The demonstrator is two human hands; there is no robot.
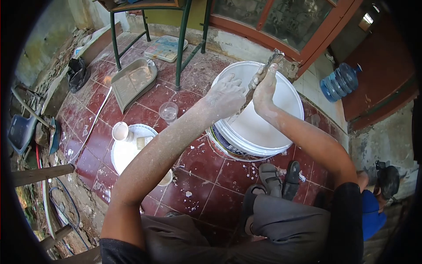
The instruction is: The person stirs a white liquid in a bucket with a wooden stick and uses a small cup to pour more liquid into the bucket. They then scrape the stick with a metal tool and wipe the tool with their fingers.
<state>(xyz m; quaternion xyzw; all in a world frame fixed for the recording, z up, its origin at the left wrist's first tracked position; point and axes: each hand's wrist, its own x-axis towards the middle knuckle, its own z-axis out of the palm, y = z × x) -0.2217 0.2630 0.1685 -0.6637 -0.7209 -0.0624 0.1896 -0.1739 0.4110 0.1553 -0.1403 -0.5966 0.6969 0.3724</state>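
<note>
1. Big white round plastic bucket stands on the dark red tiled floor, just in front of the person's knees and sandals; inside is white paint or plaster, I think.
2. Paint-crusted stick rises out of the bucket. Its long axis leans up and away to the right, top end towards the red-framed window.
3. Both hands grip the stick, w/ fingers closed around it: left hand lower, near the bucket rim; right hand higher, just under the top end. Right is nearer the free tip.
4. Left of the bucket: white round lid w/ a small brush, clear glass cup, grey metal paint tray, green metal table legs.
5. Floor is splashed w/ white spots; blue water jug lies further right, well apart.
</note>
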